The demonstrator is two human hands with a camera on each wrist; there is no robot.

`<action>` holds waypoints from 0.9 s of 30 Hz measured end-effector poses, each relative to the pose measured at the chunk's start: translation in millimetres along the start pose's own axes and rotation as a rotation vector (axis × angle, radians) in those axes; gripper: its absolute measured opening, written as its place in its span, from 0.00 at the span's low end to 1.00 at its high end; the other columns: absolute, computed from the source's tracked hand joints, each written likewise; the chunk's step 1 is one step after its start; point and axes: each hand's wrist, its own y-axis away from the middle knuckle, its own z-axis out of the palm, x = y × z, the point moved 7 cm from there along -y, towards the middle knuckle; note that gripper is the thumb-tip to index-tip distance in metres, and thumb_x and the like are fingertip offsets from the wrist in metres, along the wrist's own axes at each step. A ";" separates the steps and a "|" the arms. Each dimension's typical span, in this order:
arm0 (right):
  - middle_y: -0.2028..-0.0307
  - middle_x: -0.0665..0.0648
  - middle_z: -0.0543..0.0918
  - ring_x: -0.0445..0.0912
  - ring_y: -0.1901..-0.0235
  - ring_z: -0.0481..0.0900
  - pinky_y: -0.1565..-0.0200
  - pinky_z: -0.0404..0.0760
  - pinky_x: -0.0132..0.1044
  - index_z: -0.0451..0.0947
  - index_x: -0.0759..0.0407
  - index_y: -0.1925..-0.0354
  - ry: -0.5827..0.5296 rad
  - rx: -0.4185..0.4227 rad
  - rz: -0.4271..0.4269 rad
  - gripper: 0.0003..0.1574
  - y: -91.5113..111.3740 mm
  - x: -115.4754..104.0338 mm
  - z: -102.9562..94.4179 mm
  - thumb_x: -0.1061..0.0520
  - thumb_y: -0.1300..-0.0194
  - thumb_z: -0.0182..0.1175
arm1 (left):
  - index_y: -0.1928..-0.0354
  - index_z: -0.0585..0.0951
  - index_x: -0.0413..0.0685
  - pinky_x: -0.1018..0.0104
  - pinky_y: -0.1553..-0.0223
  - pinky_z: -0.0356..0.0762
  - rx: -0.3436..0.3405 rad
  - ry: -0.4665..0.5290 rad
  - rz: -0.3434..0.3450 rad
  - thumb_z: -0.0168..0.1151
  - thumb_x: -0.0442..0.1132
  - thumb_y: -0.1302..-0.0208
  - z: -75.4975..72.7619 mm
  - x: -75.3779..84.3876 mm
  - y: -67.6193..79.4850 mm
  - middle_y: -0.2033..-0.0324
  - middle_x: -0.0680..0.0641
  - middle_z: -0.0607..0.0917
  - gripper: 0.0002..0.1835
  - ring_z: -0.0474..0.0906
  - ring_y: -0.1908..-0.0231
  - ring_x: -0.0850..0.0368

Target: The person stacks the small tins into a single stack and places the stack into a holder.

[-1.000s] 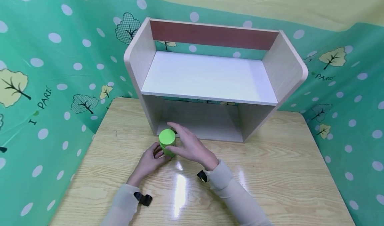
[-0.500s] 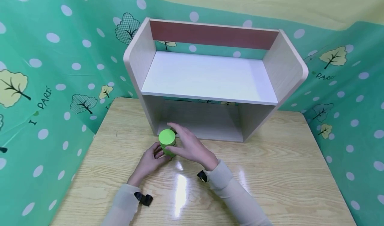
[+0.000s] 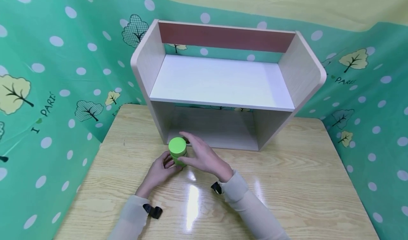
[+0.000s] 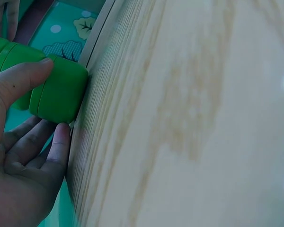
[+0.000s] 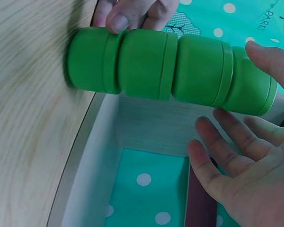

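Several green lidded round jars (image 5: 146, 64) stand stacked as an upright column on the table; from above, mostly the top lid (image 3: 177, 146) shows. My left hand (image 3: 160, 170) grips the column low down. In the left wrist view its thumb (image 4: 26, 78) lies along the side near the bottom jar (image 4: 64, 90), with the fingers curled around the other side. Around the upper part, my right hand (image 3: 204, 153) is spread. Its thumb (image 5: 270, 59) overlaps the top jar in the right wrist view, while its loosely bent fingers (image 5: 241, 142) show a gap from the column.
Behind the column stands a two-level shelf unit (image 3: 223, 80) with a white middle board and a dark red back strip. The wooden table (image 3: 287, 183) extends to both sides. Green dotted cloth (image 3: 54, 91) hangs behind and at both sides.
My right hand has shifted very slightly to the right, away from the column. The left hand and the stacked jars have stayed in place.
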 end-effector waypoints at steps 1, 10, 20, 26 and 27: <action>0.31 0.56 0.68 0.54 0.36 0.71 0.36 0.74 0.50 0.54 0.53 0.24 -0.005 -0.001 0.006 0.53 1.0 1.5 0.1 0.47 0.37 0.71 | 0.32 0.69 0.39 0.63 0.39 0.75 0.000 0.004 0.003 0.75 0.34 0.42 0.0 0.0 -0.2 0.35 0.34 0.73 0.37 0.74 0.39 0.40; 0.34 0.54 0.72 0.54 0.38 0.73 0.37 0.76 0.46 0.57 0.54 0.25 -0.039 0.012 0.018 0.50 10.1 12.9 1.2 0.48 0.37 0.71 | 0.33 0.70 0.40 0.62 0.39 0.76 0.016 -0.025 0.003 0.76 0.36 0.43 0.3 1.9 1.5 0.36 0.33 0.73 0.37 0.74 0.39 0.40; 0.37 0.58 0.74 0.54 0.40 0.74 0.38 0.77 0.48 0.58 0.58 0.26 -0.073 0.019 0.059 0.50 20.0 26.0 6.5 0.51 0.38 0.72 | 0.33 0.71 0.37 0.60 0.38 0.75 0.018 -0.021 0.000 0.76 0.35 0.43 0.0 3.0 2.2 0.36 0.31 0.73 0.36 0.73 0.38 0.39; 0.35 0.59 0.73 0.57 0.39 0.74 0.39 0.77 0.55 0.59 0.60 0.26 -0.119 0.026 0.055 0.48 23.6 35.1 14.4 0.54 0.37 0.71 | 0.34 0.71 0.36 0.61 0.38 0.75 0.010 -0.005 0.011 0.75 0.33 0.43 0.3 3.8 2.1 0.37 0.31 0.73 0.35 0.73 0.39 0.38; 0.35 0.59 0.73 0.57 0.39 0.74 0.39 0.77 0.55 0.59 0.60 0.26 -0.124 0.025 0.056 0.48 23.7 37.6 16.7 0.54 0.37 0.71 | 0.34 0.71 0.36 0.61 0.38 0.75 0.010 -0.003 0.012 0.75 0.33 0.43 0.3 3.9 2.1 0.37 0.32 0.73 0.35 0.74 0.39 0.39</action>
